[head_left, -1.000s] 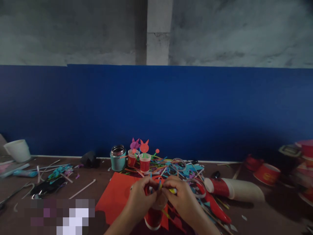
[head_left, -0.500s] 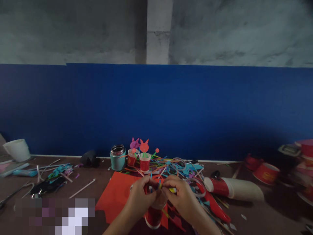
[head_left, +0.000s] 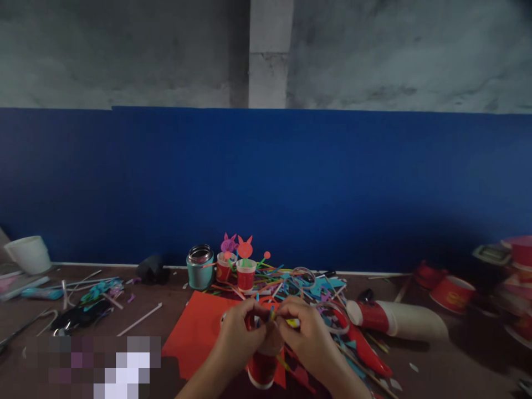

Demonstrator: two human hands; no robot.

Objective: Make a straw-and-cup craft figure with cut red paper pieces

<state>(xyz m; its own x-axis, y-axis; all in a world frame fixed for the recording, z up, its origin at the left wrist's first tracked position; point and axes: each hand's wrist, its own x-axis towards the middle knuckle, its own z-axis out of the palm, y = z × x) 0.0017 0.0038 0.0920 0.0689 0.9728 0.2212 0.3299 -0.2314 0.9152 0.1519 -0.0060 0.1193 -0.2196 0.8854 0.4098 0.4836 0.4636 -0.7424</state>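
My left hand (head_left: pixel 241 331) and my right hand (head_left: pixel 306 332) meet over a red paper cup (head_left: pixel 262 370), fingertips closed in a pinch. Between them shows a thin yellow and blue piece (head_left: pixel 272 313) that looks like drinking straw; the fingers hide most of it. A yellow straw end (head_left: pixel 282 363) sticks out at the cup's right side. Under and left of my left hand lies a red paper sheet (head_left: pixel 193 332). Just beyond stand two decorated cups, one with a red cat-eared paper figure (head_left: pixel 245 247), the other with a purple figure (head_left: pixel 228 244).
A teal thermos jar (head_left: pixel 200 271) stands open behind the sheet. Loose straws and paper scraps (head_left: pixel 286 280) spread behind my hands. To the right lie a row of nested paper cups (head_left: pixel 399 318) and red scissors handles or similar (head_left: pixel 369 352). A white cup (head_left: pixel 31 255) stands far left.
Both hands stay in nearly the same place, still pinching over the cup. The cup and the small piece between the fingertips have shifted very slightly.
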